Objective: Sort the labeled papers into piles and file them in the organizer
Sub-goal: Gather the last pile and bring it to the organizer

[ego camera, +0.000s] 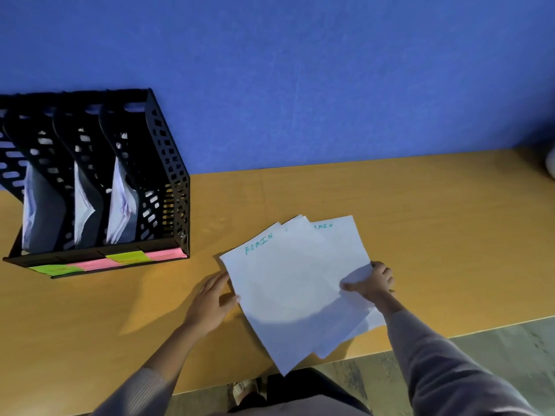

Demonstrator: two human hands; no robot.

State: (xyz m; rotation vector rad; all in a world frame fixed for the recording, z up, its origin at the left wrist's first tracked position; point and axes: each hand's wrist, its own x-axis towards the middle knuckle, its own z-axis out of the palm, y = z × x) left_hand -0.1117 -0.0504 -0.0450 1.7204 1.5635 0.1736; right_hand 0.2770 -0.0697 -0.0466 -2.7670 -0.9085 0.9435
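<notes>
Left hand [211, 298] touches, right hand [372, 282] grips the papers [288, 283] between them.

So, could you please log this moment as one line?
left hand: touching papers | right hand: pinching papers | organizer: partly filled

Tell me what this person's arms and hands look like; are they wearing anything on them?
Both the left hand and right hand are bare: no gloves, no ring or watch that shows. The arms wear long, pale greyish sleeves. The left sleeve, faintly ribbed, ends partway up the forearm; the right sleeve reaches nearly to the wrist.
</notes>
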